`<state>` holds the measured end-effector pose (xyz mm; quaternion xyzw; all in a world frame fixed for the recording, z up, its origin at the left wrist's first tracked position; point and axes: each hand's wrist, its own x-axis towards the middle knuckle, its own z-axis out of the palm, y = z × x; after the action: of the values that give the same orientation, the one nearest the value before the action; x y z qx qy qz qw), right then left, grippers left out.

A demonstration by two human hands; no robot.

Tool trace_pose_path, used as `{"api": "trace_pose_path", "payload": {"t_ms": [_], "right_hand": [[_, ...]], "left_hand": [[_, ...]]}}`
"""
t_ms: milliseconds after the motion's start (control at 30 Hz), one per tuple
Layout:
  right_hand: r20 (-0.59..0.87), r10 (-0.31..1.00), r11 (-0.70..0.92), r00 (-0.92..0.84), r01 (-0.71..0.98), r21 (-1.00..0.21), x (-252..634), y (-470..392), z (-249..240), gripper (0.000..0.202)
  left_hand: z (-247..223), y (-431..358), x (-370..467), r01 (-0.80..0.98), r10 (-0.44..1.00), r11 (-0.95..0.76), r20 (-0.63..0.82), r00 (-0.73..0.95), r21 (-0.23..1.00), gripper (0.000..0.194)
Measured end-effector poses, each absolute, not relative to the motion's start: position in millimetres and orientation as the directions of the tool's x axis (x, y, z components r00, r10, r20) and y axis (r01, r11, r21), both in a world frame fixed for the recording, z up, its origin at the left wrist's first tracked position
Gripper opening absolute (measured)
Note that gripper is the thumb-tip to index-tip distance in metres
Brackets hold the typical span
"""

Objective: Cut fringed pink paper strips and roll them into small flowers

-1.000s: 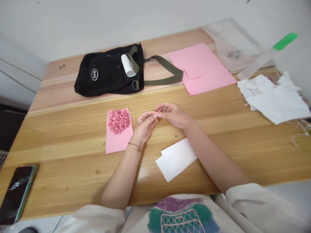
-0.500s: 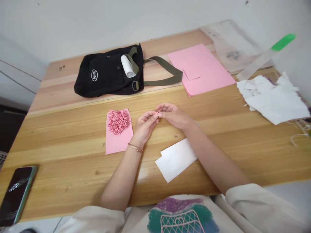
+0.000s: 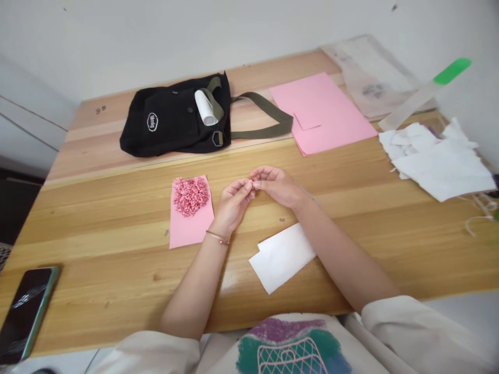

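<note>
My left hand (image 3: 235, 201) and my right hand (image 3: 276, 185) meet fingertip to fingertip over the middle of the wooden table. Both are pinched around a tiny pink piece (image 3: 251, 183), mostly hidden by the fingers. Left of my left hand, a pink curly clump (image 3: 191, 196) rests on a small pink sheet (image 3: 189, 232). White paper pieces (image 3: 284, 258) lie overlapping beside my right forearm, nearer to my body.
A black bag (image 3: 171, 117) with a white roll (image 3: 205, 108) on it lies at the back. Large pink sheets (image 3: 331, 111), torn white paper (image 3: 444, 161) and a green-tipped strip (image 3: 452, 71) are at right. A phone (image 3: 29, 311) lies front left.
</note>
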<state>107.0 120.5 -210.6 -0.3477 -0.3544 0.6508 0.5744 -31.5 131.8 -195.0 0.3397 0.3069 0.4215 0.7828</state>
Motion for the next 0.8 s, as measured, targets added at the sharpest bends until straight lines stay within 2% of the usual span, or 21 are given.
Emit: {"api": "trace_pose_path", "payload": {"t_ms": [533,800], "right_hand": [[-0.157,0.985,-0.169,-0.077,-0.645,-0.745,110.7,122.5,-199.6,0.015],[-0.120,0.992,-0.123,-0.045,-0.590,-0.798,108.1,119.0,-195.8,0.015]], "left_hand": [[-189.7,123.9,-29.7,-0.352,0.877,0.322,-0.137,0.461,0.879,0.030],[-183.8,118.0,-26.4,-0.329,0.919,0.248,-0.114,0.378,0.911,0.034]]}}
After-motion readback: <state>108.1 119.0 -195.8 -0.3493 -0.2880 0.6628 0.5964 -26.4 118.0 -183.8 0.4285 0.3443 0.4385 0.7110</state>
